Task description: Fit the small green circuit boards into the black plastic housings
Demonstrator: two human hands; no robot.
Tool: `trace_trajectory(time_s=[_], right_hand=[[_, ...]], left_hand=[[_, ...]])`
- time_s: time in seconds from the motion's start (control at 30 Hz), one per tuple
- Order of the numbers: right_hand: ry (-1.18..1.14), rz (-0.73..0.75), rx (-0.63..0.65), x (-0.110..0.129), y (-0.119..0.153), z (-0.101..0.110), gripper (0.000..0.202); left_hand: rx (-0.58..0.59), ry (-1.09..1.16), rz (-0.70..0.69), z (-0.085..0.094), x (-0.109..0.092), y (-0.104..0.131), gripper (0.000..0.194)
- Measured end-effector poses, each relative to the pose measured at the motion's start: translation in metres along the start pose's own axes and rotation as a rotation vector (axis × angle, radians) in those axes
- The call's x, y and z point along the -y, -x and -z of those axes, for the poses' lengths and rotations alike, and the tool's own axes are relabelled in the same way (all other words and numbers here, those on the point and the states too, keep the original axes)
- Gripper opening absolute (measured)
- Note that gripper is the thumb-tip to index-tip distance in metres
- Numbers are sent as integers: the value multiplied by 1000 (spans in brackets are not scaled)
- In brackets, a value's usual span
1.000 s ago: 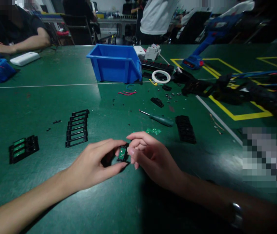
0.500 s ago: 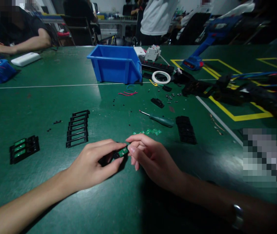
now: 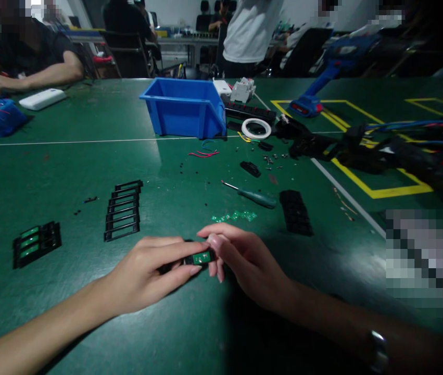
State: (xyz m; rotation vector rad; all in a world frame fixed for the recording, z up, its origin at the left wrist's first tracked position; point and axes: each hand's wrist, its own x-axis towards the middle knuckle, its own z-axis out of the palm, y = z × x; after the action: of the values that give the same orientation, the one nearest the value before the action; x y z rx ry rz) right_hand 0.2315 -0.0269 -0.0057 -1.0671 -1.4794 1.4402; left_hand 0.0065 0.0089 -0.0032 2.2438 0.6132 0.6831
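Between the thumb and fingers of my left hand (image 3: 154,268) is a black plastic holder with a small green circuit board (image 3: 201,257) facing up. My hand covers the rest of the holder. At its right end, my right hand (image 3: 240,260) has thumb and fingertips pinched together, touching the holder. Whatever lies inside that pinch is hidden. Small green circuit boards (image 3: 233,216) lie in a row just beyond my right hand. A black holder with several green boards (image 3: 37,244) rests at the left, near a black ladder-shaped frame (image 3: 123,211).
A green-handled screwdriver (image 3: 258,198) and a black ribbed part (image 3: 296,212) lie to the right. Farther back stand a blue bin (image 3: 184,112), a white tape roll (image 3: 256,128), scattered screws (image 3: 270,160) and a blue power drill (image 3: 311,99). A co-worker's arm (image 3: 55,73) rests at far left.
The board in my left hand has turned more level and shows more fully. My right fingertips have closed in on the holder's right end. The view has tilted up slightly.
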Motion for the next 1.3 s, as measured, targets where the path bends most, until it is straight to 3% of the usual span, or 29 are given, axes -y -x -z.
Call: trace_trajectory(time_s=[0.4, 0.93, 1.3], right_hand=[[-8, -31, 77, 1, -2, 2, 35], [-37, -16, 80, -1, -2, 1, 29], [1, -34, 90, -3, -3, 0, 29]], left_hand=[[79, 35, 88, -1, -2, -2, 38], [39, 280, 233, 0, -15, -9, 31], [-52, 280, 239, -3, -17, -11, 28]])
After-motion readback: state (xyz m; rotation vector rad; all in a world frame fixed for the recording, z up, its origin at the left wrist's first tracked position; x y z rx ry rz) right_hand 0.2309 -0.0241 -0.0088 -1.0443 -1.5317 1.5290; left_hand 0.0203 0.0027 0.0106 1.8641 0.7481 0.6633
